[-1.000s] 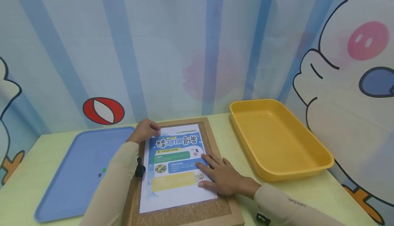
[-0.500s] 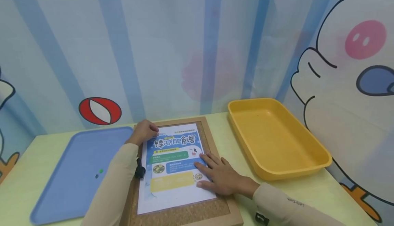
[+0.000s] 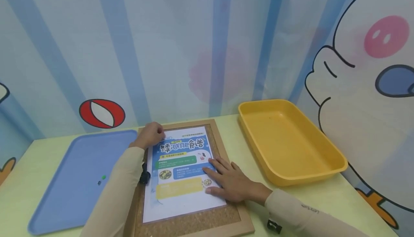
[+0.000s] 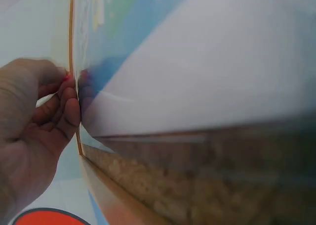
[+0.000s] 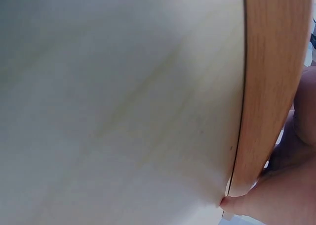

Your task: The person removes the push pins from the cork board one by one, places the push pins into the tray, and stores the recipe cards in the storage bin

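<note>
At left, a blue tray (image 3: 64, 194) bears a small green piece (image 3: 103, 177). The left hand (image 3: 150, 135) pinches a small red piece (image 4: 66, 77), visible only in the left wrist view, at the far left corner of the paper sheet (image 3: 181, 174). The sheet lies on a framed cork board (image 3: 194, 219); its heading includes "减肥食谱", smaller print illegible. The right hand (image 3: 230, 181) rests spread across the sheet's right edge, grasping nothing. Lettering on the right sleeve (image 3: 291, 208) is unreadable. Furthest right sits a yellow tray (image 3: 288, 145).
</note>
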Demonstrator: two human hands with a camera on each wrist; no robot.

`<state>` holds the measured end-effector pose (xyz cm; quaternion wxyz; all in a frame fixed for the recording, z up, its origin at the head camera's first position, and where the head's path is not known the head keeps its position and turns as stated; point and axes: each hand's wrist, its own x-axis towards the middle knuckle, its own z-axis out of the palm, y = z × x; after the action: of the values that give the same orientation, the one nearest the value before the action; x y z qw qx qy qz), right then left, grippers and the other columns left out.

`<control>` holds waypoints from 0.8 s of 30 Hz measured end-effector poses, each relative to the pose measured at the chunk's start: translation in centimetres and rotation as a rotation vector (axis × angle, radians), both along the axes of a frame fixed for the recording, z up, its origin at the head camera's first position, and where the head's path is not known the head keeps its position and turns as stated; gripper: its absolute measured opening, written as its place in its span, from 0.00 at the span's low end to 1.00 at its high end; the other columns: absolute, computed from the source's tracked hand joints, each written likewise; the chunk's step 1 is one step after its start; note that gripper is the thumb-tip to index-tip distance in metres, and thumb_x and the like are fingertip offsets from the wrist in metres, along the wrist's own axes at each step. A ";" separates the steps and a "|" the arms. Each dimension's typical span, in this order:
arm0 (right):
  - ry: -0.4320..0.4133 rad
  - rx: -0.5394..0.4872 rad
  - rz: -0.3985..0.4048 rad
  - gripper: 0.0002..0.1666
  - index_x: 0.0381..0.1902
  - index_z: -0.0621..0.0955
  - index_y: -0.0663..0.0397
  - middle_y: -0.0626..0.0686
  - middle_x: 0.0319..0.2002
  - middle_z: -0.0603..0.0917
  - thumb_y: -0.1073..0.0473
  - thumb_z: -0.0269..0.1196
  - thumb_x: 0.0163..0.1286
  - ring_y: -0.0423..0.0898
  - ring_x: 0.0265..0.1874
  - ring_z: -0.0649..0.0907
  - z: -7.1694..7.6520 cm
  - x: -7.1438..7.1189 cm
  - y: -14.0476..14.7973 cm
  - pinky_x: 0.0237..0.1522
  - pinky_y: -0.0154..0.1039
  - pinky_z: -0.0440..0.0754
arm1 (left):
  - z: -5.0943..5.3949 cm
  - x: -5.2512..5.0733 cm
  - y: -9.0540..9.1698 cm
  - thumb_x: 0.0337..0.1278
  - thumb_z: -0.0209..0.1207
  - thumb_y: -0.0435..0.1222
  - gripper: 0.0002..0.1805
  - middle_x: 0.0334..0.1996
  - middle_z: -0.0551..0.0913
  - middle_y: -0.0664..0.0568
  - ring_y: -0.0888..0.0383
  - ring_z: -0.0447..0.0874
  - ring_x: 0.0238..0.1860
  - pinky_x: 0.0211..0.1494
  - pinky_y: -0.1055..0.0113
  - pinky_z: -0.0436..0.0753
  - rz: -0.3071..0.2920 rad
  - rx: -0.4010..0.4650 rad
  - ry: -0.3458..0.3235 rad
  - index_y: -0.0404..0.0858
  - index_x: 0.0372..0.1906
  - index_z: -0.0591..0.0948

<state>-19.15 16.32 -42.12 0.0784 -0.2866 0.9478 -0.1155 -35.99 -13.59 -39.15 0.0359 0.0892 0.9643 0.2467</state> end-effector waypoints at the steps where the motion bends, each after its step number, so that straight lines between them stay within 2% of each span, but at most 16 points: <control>1: -0.001 0.001 0.002 0.41 0.79 0.58 0.37 0.53 0.81 0.51 0.30 0.46 0.74 0.60 0.80 0.49 0.0 0.0 0.0 0.71 0.71 0.53 | 0.0 -0.1 0.0 0.63 0.58 0.32 0.07 0.29 0.79 0.48 0.53 0.76 0.33 0.35 0.64 0.73 0.004 0.008 -0.005 0.35 0.32 0.83; 5: 0.002 0.001 0.002 0.41 0.79 0.58 0.37 0.53 0.81 0.51 0.30 0.46 0.74 0.59 0.80 0.49 0.2 0.0 0.2 0.71 0.72 0.53 | 0.3 -0.2 0.1 0.63 0.59 0.32 0.06 0.31 0.80 0.47 0.52 0.76 0.35 0.37 0.63 0.73 0.004 0.017 -0.026 0.36 0.32 0.84; 11: 0.000 0.002 -0.006 0.41 0.78 0.58 0.37 0.53 0.81 0.51 0.30 0.47 0.74 0.58 0.80 0.48 0.3 -0.1 0.1 0.71 0.71 0.53 | 0.4 0.0 0.1 0.62 0.63 0.33 0.04 0.36 0.84 0.44 0.50 0.78 0.38 0.42 0.60 0.76 0.012 0.008 -0.020 0.35 0.36 0.85; 19: 0.002 -0.006 0.003 0.41 0.78 0.59 0.39 0.54 0.81 0.52 0.31 0.48 0.74 0.60 0.80 0.50 0.2 0.2 -0.1 0.71 0.72 0.54 | 0.0 0.5 0.1 0.61 0.65 0.35 0.09 0.41 0.84 0.42 0.48 0.79 0.43 0.48 0.56 0.79 0.073 0.047 -0.069 0.34 0.41 0.85; 24: 0.007 -0.001 -0.005 0.41 0.78 0.59 0.38 0.54 0.81 0.52 0.31 0.47 0.74 0.60 0.80 0.50 0.1 0.1 -0.1 0.71 0.71 0.54 | 0.0 0.6 0.0 0.61 0.65 0.35 0.08 0.41 0.85 0.41 0.48 0.79 0.43 0.50 0.55 0.79 0.090 0.055 -0.055 0.34 0.40 0.86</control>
<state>-19.04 16.25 -41.98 0.0748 -0.2847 0.9488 -0.1151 -35.37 -13.56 -39.15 0.0489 0.0399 0.9589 0.2767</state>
